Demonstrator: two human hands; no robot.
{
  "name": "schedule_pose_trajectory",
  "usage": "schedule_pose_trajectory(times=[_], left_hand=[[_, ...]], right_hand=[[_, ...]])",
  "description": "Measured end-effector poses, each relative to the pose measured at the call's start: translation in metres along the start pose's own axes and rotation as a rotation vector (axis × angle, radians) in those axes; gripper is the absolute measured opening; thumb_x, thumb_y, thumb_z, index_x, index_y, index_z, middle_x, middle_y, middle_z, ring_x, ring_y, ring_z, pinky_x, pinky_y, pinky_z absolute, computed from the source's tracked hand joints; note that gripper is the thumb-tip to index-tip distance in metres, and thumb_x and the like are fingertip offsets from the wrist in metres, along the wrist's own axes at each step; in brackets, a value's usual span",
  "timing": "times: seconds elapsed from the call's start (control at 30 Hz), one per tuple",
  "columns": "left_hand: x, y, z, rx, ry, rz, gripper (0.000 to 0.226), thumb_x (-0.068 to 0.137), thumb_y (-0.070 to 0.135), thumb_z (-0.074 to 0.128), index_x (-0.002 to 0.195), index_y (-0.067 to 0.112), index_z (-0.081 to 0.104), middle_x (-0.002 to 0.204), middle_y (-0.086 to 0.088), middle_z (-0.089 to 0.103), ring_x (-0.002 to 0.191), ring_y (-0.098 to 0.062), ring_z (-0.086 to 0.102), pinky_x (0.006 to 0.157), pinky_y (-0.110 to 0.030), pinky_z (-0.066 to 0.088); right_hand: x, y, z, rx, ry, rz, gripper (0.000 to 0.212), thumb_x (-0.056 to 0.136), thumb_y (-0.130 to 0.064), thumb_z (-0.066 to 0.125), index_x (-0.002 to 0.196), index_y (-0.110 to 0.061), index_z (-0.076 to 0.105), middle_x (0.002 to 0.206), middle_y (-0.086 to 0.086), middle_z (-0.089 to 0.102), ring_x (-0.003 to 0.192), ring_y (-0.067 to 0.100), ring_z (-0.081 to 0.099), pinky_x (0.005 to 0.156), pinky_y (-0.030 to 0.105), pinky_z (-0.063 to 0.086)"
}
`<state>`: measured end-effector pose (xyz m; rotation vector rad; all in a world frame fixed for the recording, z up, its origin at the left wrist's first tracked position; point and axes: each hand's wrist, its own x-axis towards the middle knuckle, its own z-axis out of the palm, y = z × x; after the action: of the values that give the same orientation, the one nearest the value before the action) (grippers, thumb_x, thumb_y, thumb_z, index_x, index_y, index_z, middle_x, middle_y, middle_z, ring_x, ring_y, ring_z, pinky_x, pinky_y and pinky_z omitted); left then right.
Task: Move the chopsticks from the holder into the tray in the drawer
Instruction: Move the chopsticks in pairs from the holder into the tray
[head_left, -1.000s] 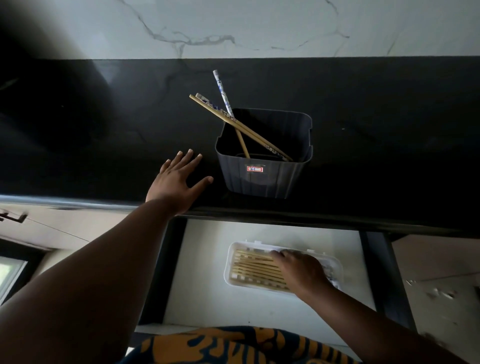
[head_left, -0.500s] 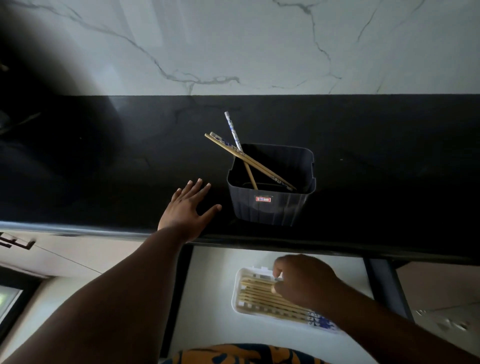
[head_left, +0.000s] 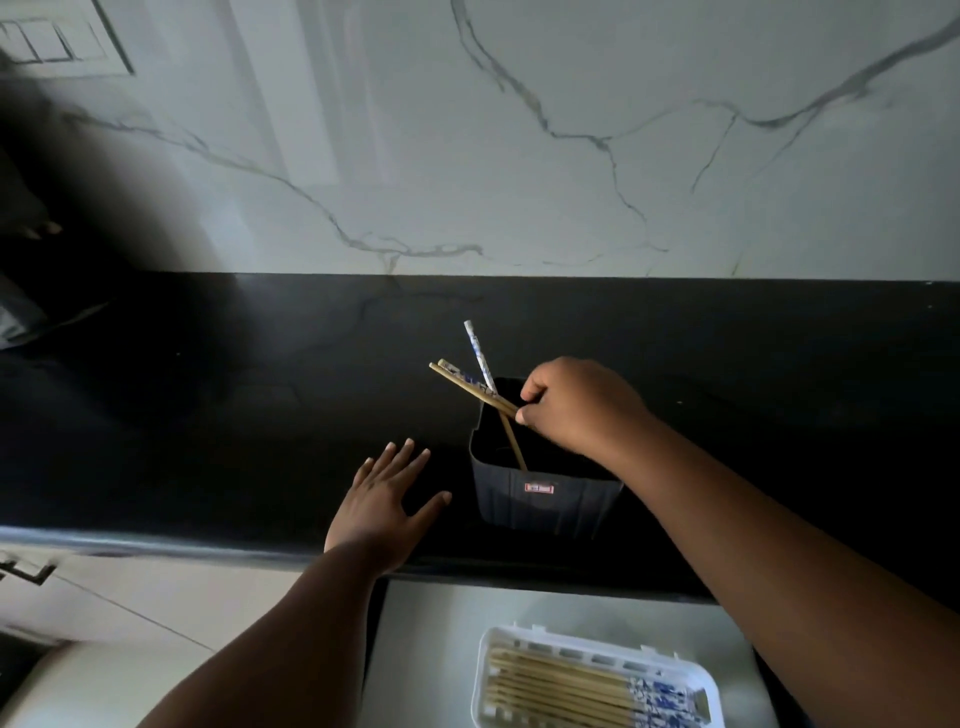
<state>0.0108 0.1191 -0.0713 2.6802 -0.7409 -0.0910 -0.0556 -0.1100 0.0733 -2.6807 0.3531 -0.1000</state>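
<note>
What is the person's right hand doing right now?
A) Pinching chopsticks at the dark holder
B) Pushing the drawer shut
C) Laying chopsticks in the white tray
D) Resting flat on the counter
A: the right hand has its fingers curled round the wooden chopsticks over the holder, while the left hand lies flat on the counter.

The right hand covers the far right part of the holder, hiding that rim and the lower ends of the two chopsticks it pinches. The print on the holder's small front label is too small to read. Below the holder, the tray is cut off by the bottom edge and partly hidden by the right forearm. Far left of the holder, the tabletop lies in deep shadow; things there cannot be told.
</note>
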Motion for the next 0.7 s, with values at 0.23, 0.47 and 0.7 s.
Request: schedule_pose_trajectory(times=[0.23, 0.47, 0.7], left_hand=[[-0.002, 0.002, -0.003, 0.003, -0.005, -0.002, 0.071, 0.086, 0.069, 0.034, 0.149, 0.037, 0.021, 0.158, 0.014, 0.006, 0.142, 0.0, -0.008, 0.116, -0.025, -0.006], [-0.002, 0.003, -0.003, -0.01, 0.012, -0.013, 0.072, 0.085, 0.07, 0.036, 0.148, 0.038, 0.023, 0.157, 0.015, 0.007, 0.142, 0.002, -0.008, 0.117, -0.024, -0.005], [-0.004, 0.005, -0.004, -0.02, 0.019, -0.019, 0.09, 0.069, 0.084, 0.017, 0.148, 0.04, 0.02, 0.151, 0.023, 0.0, 0.142, 0.002, -0.009, 0.116, -0.023, -0.006]], right_hand=[[0.009, -0.003, 0.024, -0.112, 0.017, -0.075, 0.008, 0.079, -0.025, 0.066, 0.083, -0.019, 0.068, 0.075, 0.001, 0.066, 0.074, 0.026, 0.063, 0.056, 0.027, 0.039], [0.009, 0.004, 0.016, 0.023, 0.02, -0.034, 0.022, 0.075, -0.038, 0.076, 0.077, -0.017, 0.068, 0.06, -0.003, 0.059, 0.06, 0.021, 0.058, 0.048, 0.025, 0.035], [-0.009, 0.009, -0.019, 0.296, 0.183, -0.046, 0.026, 0.076, -0.04, 0.075, 0.072, -0.014, 0.07, 0.064, 0.005, 0.067, 0.055, 0.02, 0.058, 0.054, 0.034, 0.047]])
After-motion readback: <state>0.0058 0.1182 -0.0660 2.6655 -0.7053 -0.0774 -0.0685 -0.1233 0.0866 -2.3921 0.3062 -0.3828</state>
